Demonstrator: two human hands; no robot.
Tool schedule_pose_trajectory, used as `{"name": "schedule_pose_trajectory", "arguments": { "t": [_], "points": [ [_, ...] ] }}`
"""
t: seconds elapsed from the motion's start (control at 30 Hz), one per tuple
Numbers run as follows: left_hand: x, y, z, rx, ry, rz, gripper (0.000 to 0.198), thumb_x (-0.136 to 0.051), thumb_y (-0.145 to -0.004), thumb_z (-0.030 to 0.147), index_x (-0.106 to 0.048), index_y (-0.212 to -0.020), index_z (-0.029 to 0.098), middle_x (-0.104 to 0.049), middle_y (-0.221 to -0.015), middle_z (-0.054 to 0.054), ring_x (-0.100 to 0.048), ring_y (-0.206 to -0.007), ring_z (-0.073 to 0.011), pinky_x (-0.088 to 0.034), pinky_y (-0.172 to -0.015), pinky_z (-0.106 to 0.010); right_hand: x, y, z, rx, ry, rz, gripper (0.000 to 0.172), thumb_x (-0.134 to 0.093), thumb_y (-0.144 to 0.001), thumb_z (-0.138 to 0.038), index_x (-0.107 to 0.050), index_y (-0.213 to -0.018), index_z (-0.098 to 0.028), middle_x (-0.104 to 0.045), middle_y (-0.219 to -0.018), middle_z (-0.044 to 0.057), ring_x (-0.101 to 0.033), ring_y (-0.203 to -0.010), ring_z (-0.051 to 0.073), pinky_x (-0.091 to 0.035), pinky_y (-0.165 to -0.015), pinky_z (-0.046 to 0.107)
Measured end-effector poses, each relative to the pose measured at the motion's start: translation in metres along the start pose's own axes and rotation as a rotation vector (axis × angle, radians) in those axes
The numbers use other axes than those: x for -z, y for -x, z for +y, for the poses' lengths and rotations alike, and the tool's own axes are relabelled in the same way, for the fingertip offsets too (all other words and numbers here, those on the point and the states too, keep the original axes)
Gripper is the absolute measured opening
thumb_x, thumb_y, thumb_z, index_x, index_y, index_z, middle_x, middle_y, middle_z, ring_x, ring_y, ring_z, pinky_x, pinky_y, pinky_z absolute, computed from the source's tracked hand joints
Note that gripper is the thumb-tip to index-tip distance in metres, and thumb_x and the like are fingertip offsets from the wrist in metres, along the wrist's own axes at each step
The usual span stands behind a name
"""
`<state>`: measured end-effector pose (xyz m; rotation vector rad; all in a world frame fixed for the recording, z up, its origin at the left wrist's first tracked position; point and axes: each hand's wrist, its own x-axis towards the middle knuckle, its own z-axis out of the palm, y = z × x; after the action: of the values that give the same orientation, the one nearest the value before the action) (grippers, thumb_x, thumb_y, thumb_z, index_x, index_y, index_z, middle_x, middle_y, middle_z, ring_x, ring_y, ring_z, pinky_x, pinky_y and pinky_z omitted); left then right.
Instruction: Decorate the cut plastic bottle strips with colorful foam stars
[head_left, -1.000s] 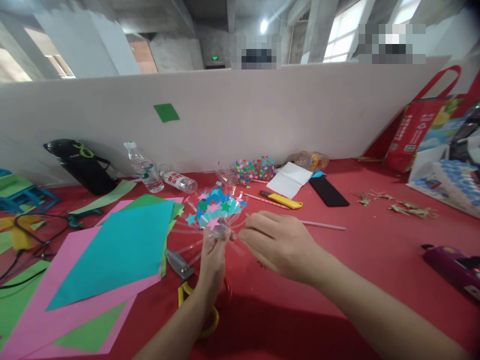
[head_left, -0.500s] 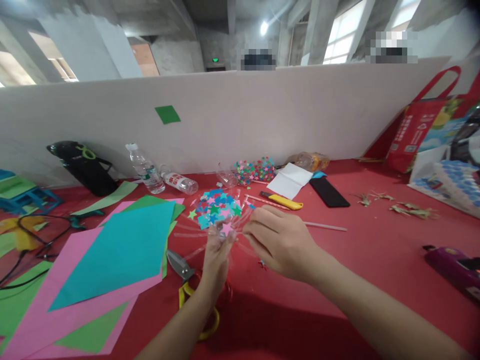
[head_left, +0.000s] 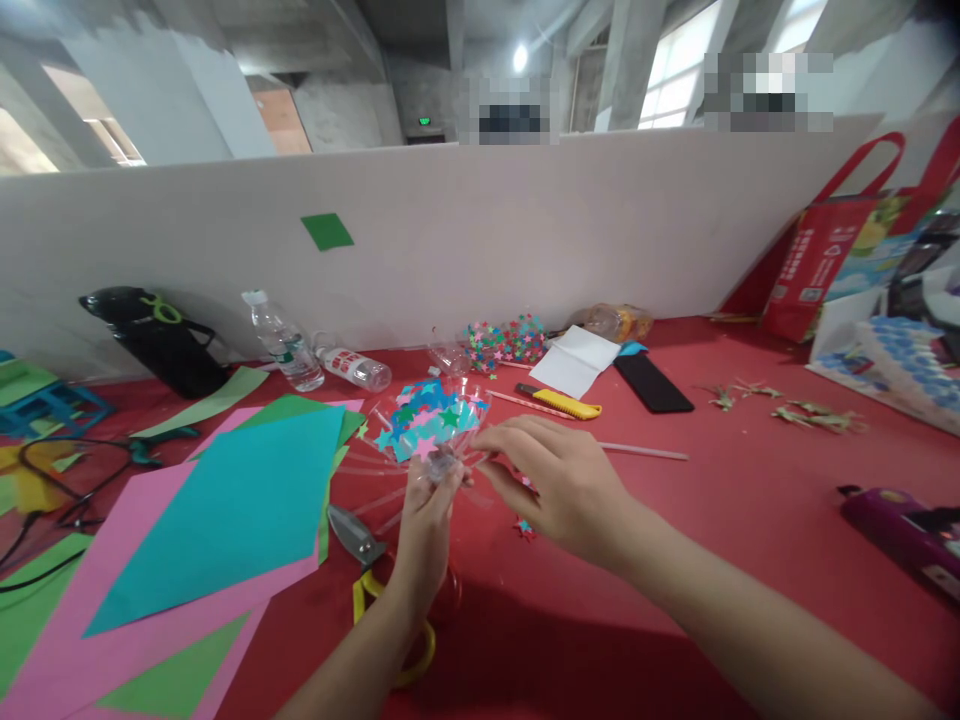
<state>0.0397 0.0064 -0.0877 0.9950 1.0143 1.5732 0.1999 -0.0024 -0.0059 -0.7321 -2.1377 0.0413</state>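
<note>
My left hand point(head_left: 429, 515) is closed around the narrow end of a clear plastic piece point(head_left: 442, 465), likely a cut bottle, whose thin strips fan out over the table. Many blue, green and pink paper stars point(head_left: 431, 420) lie on the strips' far side. A pink star point(head_left: 425, 447) rests just beyond my left fingertips. My right hand point(head_left: 559, 485) is beside it, thumb and fingers pinched together at the right edge of the strips; whatever is in the pinch is hidden. Under my left forearm lie scissors point(head_left: 360, 545) with yellow handles, partly covered.
Coloured paper sheets point(head_left: 225, 530) are stacked at left. Behind are a black flask point(head_left: 154, 340), plastic bottles point(head_left: 281, 345), a star-covered piece point(head_left: 506, 340), a yellow cutter point(head_left: 562, 402) and a phone point(head_left: 652, 380). A straw point(head_left: 645, 453) and a purple tool point(head_left: 896, 540) lie right.
The pink star has moved from my left fingertips up onto the near edge of the star cluster. My right hand stays pinched, slightly more to the left; the view has shifted a little.
</note>
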Motion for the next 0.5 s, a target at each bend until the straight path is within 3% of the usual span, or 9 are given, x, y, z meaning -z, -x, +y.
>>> {"name": "schedule_pose_trajectory", "arguments": {
  "t": [0.2,0.37,0.5],
  "points": [
    [0.0032,-0.0011,-0.0031,0.022,0.014,-0.027,0.024,-0.069,-0.074,0.028,-0.057,-0.095,0.023,-0.059,-0.074,0.004,-0.054,-0.069,-0.012,-0.041,-0.072,-0.024,-0.0064,0.0035,0.0009,-0.013,-0.06,0.052,0.01,-0.049,-0.094,-0.016,-0.057,-0.101,-0.017,-0.07,-0.094,0.004,-0.063,-0.078,0.012,-0.046,-0.068,0.023],
    [0.0042,-0.0008,-0.0068,0.025,0.011,-0.024,0.022,-0.067,-0.076,0.028,-0.057,-0.095,0.022,-0.06,-0.073,0.004,-0.054,-0.069,-0.0122,-0.041,-0.072,-0.025,-0.0091,0.0043,0.0014,-0.009,-0.066,0.025,0.014,-0.049,-0.094,-0.016,-0.057,-0.105,-0.017,-0.071,-0.101,0.006,-0.066,-0.089,0.014,-0.047,-0.073,0.024],
    [0.0033,0.0004,-0.0047,0.017,0.014,-0.016,0.024,-0.067,-0.075,0.027,-0.058,-0.096,0.021,-0.061,-0.073,0.004,-0.054,-0.07,-0.0124,-0.041,-0.074,-0.025,-0.0103,0.0044,0.0007,-0.004,-0.068,0.029,0.015,-0.05,-0.093,-0.014,-0.058,-0.105,-0.016,-0.071,-0.097,0.006,-0.065,-0.084,0.014,-0.047,-0.07,0.024]
  ]
}}
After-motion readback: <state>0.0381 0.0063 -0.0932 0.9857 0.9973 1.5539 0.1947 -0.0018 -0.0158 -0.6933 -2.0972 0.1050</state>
